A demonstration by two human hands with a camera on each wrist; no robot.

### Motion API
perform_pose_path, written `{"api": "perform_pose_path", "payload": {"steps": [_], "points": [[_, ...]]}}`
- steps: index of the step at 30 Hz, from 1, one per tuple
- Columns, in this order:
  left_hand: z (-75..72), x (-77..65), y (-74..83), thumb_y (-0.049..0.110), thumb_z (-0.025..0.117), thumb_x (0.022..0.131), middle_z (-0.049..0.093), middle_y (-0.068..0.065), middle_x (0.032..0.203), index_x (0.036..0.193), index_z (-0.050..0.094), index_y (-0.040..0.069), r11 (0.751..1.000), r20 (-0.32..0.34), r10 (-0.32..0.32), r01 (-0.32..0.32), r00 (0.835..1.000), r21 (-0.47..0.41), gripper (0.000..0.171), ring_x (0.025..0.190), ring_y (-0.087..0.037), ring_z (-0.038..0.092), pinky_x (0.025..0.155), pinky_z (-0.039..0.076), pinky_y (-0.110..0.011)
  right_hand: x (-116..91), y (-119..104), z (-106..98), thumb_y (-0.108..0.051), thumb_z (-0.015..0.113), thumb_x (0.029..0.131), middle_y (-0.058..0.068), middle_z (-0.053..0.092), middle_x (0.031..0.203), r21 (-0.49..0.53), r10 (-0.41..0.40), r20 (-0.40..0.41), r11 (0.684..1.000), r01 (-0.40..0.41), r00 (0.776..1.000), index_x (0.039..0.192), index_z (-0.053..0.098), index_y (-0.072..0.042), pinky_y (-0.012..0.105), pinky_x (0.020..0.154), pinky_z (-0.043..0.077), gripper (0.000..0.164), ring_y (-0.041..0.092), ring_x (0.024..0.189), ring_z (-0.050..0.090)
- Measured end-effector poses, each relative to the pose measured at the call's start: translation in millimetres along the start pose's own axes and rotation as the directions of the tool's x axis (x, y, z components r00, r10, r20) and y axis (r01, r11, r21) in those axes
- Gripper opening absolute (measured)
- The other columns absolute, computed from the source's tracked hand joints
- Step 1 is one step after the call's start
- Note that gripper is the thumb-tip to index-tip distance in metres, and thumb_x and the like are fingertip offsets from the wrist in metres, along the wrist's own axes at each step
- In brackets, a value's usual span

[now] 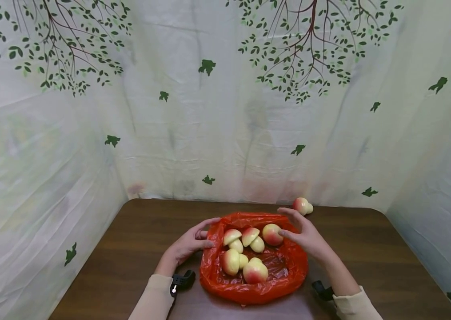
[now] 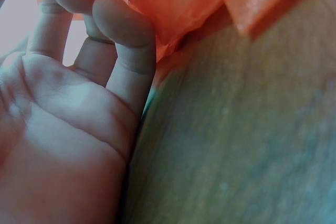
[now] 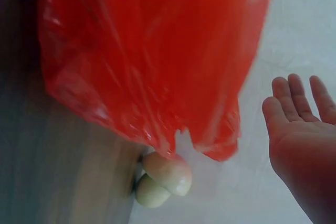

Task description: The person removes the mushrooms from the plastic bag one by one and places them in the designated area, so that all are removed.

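A red plastic bag [image 1: 245,294], its rim rolled open, stands on the table with several toy mushrooms [image 1: 255,271] inside, their caps yellow and red. At its left side my left hand [image 1: 187,244] grips the rim, thumb toward the front; in the left wrist view the curled fingers [image 2: 126,22] lie against the red plastic. Over the right rim is my right hand [image 1: 305,233], fingers extended and holding nothing. Its thumb overlaps the edge of a mushroom [image 1: 272,234] in the head view; whether they touch I cannot tell.
Another toy mushroom [image 1: 302,206] lies at the table's back edge, beyond the right hand. The brown wooden table [image 1: 129,262] meets a hanging cloth [image 1: 225,133] printed with leaves and branches behind, with more cloth at both sides.
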State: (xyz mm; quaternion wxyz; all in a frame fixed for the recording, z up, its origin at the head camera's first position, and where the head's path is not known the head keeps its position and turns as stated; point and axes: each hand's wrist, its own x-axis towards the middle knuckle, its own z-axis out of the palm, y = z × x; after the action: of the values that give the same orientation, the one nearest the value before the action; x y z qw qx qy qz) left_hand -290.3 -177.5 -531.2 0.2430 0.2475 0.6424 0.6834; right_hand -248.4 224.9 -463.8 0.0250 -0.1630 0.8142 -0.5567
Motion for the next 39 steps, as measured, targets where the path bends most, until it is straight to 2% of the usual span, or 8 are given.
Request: {"api": "perform_pose_path", "payload": {"steps": [9,17,25,39], "points": [[-1.2,0.6,-0.5,0.009,0.069,0.102,0.081,0.000,0.107,0.167,0.029,0.014,1.000,0.001,-0.007,0.007,1.000,0.002,0.077,0.088,-0.012,0.078,0.081,0.066,-0.033,3.3,12.6,7.9,-0.019,0.071,0.103,0.024,0.046,0.163,-0.044,-0.008,0.048,0.999,0.011,0.999,0.157,0.045,-0.004,0.072,0.124,0.027,0.061,0.052,0.156,0.032],[0.0,1.8,0.3,0.009,0.069,0.102,0.081,0.000,0.109,0.168,0.029,0.013,1.000,0.006,0.001,-0.001,1.000,-0.002,0.077,0.090,-0.012,0.079,0.081,0.066,-0.034,2.9,20.2,9.8,-0.025,0.072,0.102,0.022,0.049,0.161,-0.080,0.008,0.064,0.997,-0.003,0.998,0.156,0.046,-0.005,0.069,0.122,0.035,0.063,0.050,0.153,0.038],[0.7,0.3,-0.4,0.010,0.069,0.103,0.081,0.000,0.109,0.167,0.029,0.013,1.000,0.006,0.003,-0.003,1.000,-0.009,0.076,0.090,-0.012,0.079,0.081,0.066,-0.034,4.5,26.0,9.7,-0.026,0.073,0.102,0.021,0.052,0.159,-0.111,0.029,0.080,0.994,-0.020,0.996,0.155,0.048,-0.006,0.068,0.122,0.037,0.062,0.048,0.152,0.042],[0.8,0.5,0.8,0.011,0.071,0.102,0.081,0.000,0.108,0.167,0.030,0.013,1.000,-0.002,-0.009,0.009,1.000,-0.007,0.077,0.089,-0.011,0.078,0.080,0.066,-0.033,4.8,31.5,13.6,-0.020,0.077,0.099,0.024,0.058,0.149,-0.188,0.006,0.075,0.982,0.008,0.997,0.150,0.052,-0.004,0.064,0.113,0.049,0.059,0.042,0.133,0.059]]}}
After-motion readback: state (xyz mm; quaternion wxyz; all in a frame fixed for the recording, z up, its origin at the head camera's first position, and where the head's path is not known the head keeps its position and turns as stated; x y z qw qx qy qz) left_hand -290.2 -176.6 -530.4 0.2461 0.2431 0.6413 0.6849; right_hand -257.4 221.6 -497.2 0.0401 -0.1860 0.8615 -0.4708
